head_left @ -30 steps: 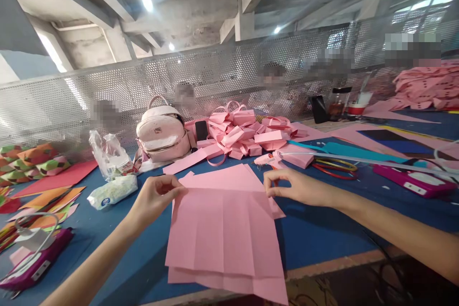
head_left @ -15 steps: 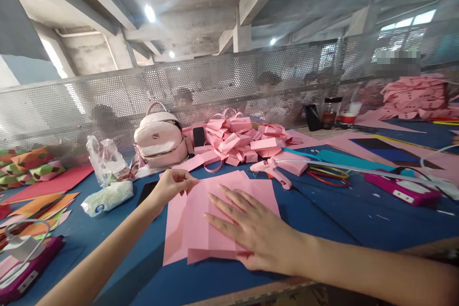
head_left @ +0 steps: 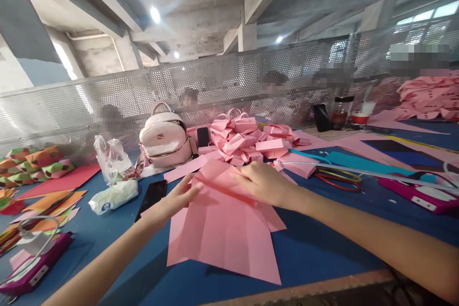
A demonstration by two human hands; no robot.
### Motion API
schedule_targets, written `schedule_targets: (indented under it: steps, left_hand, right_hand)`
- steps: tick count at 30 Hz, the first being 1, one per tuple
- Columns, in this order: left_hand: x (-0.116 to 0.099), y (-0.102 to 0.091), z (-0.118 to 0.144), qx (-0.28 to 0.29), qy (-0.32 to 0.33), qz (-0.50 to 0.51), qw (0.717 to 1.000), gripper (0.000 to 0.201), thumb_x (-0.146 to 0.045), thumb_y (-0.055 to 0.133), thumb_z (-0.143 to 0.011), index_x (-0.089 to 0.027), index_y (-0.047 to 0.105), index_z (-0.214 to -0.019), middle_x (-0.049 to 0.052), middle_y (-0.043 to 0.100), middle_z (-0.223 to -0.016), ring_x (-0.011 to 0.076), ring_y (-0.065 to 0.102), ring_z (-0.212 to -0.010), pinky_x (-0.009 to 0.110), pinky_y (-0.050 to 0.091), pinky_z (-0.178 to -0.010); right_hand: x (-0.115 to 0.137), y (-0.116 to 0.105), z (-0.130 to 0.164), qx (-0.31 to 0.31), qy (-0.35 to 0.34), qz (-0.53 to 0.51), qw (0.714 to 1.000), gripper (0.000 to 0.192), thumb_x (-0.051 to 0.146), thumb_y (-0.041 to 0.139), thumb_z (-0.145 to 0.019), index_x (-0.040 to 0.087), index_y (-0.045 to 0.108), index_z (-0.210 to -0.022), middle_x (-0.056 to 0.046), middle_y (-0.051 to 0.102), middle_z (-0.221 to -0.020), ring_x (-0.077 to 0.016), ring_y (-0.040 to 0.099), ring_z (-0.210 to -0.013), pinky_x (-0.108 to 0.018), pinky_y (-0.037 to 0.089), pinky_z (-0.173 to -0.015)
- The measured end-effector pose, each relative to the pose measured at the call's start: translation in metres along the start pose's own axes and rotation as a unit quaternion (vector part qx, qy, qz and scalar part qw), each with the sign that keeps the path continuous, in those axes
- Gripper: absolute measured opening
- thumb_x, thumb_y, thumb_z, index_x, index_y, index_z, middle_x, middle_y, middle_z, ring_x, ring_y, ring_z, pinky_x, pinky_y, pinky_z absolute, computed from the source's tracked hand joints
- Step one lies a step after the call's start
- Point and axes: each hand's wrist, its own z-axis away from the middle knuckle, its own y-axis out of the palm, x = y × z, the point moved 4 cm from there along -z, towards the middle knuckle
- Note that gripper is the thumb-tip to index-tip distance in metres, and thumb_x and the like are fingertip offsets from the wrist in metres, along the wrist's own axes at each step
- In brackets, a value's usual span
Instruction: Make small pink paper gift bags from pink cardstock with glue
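A creased pink sheet of paper (head_left: 222, 234) is tilted up above the blue table, its far side folding over between my hands. Other pink paper (head_left: 278, 220) lies beneath it, showing at the right. My left hand (head_left: 175, 203) pinches the sheet's far left edge between thumb and fingers. At the far right edge, my right hand (head_left: 263, 184) has its fingers curled and closed on the same sheet; motion blurs them a little. Just left of my left hand rests a black phone (head_left: 153, 197). A pink glue gun (head_left: 281, 165) is mostly hidden behind my right hand.
A heap of folded pink paper pieces (head_left: 240, 136) lies behind the sheet, beside a pale pink backpack (head_left: 165, 138). Power strips (head_left: 418, 196) sit at both sides. A tissue pack (head_left: 114, 197) and plastic bag (head_left: 113, 160) are at left. A perforated metal screen (head_left: 222, 81) stands behind.
My right hand has gone from lying flat on the paper to gripping its far right edge. The sheet has lifted and turned, its far side bending over. The view has shifted slightly.
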Motion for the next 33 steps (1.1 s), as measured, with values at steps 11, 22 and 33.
schedule_targets:
  steps: [11, 22, 33]
  left_hand:
    - [0.011, -0.019, -0.003, 0.079, -0.041, -0.095, 0.991, 0.049, -0.062, 0.064, -0.083, -0.013, 0.066, -0.087, 0.002, 0.069, -0.072, 0.0187, 0.065, -0.063, 0.026, 0.048, -0.054]
    - [0.03, -0.021, -0.023, 0.136, -0.027, -0.377, 0.916, 0.034, -0.036, 0.064, -0.097, -0.015, 0.062, -0.123, 0.007, 0.064, -0.123, 0.0269, 0.066, -0.106, 0.044, 0.057, -0.088]
    - [0.024, 0.027, -0.018, -0.002, 0.062, -0.414, 0.908, 0.013, -0.013, 0.067, -0.084, -0.022, 0.069, -0.075, -0.001, 0.075, -0.08, 0.02, 0.07, -0.082, 0.031, 0.049, -0.078]
  right_hand:
    - [-0.052, 0.002, -0.005, 0.039, 0.09, -0.143, 0.985, 0.062, 0.082, 0.033, -0.084, 0.025, 0.027, -0.06, 0.007, 0.025, -0.055, -0.0105, 0.03, -0.049, -0.025, 0.022, -0.045]
    - [-0.066, 0.048, 0.017, 0.054, 0.05, -0.037, 0.997, 0.014, 0.03, 0.056, -0.084, 0.019, 0.061, -0.079, -0.002, 0.061, -0.069, -0.0199, 0.059, -0.065, -0.029, 0.043, -0.057]
    - [-0.011, 0.082, 0.019, 0.054, -0.226, 0.149, 0.961, 0.015, 0.014, 0.057, -0.096, 0.019, 0.07, -0.093, -0.006, 0.067, -0.099, -0.0236, 0.061, -0.097, -0.037, 0.048, -0.084]
